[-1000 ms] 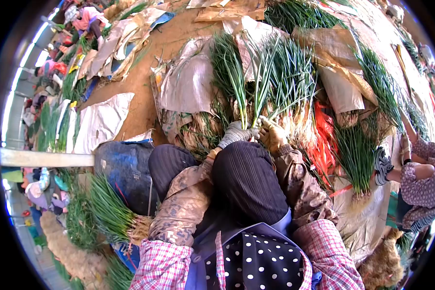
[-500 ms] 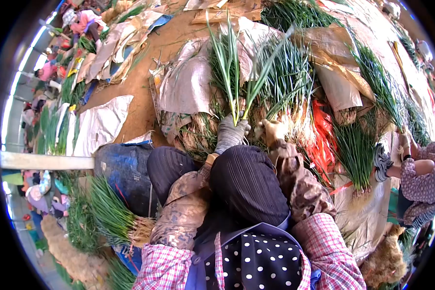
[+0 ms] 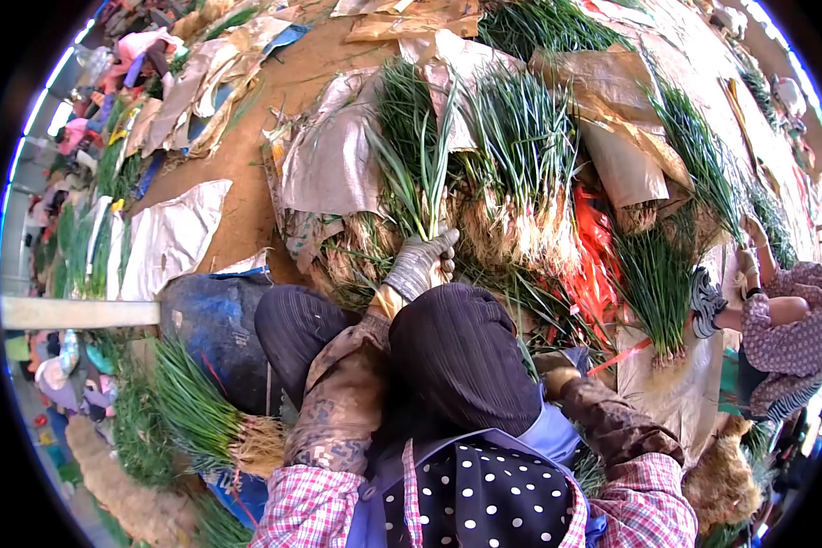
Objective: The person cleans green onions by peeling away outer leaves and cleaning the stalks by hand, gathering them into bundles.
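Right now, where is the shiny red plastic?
In the head view, the red plastic lies right of centre, between the pile of green plants with pale roots and the green bundle near another person's shoe.

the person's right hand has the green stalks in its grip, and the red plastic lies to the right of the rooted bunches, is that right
The hand is wrong: the head view shows the left hand with the green stalks in its grip. The red plastic lies to the right of the rooted bunches, as you say.
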